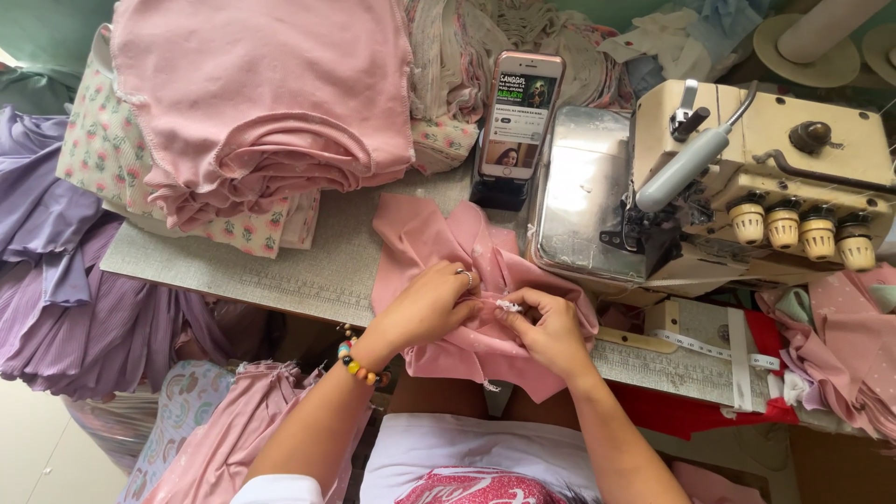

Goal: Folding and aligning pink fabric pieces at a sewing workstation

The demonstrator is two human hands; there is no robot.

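Pink fabric (pixel 439 252) lies bunched on the near edge of the grey worktable (pixel 233 266), just left of the sewing machine, and we work it between both hands. Our left hand (pixel 425 308), with a ring on one finger and a beaded bracelet (pixel 359 364) at the wrist, presses down on a fold of the cloth with the fingers curled onto it. Our right hand (pixel 546 331) pinches a small white tag (pixel 507 305) between thumb and forefinger, right against the cloth where the two hands meet. Just beyond the fabric, a phone (pixel 518 117) stands upright in a dark holder, its screen lit. To the right sits the cream overlock machine (pixel 756 177) with its shiny metal plate (pixel 579 196) beside the fabric and four tension knobs along its front. At the far left, a stack of folded pink and floral cloth (pixel 252 121) rests on the table, and purple fabric (pixel 65 280) hangs off the left edge. A white measuring tape (pixel 714 347) lies near the right.
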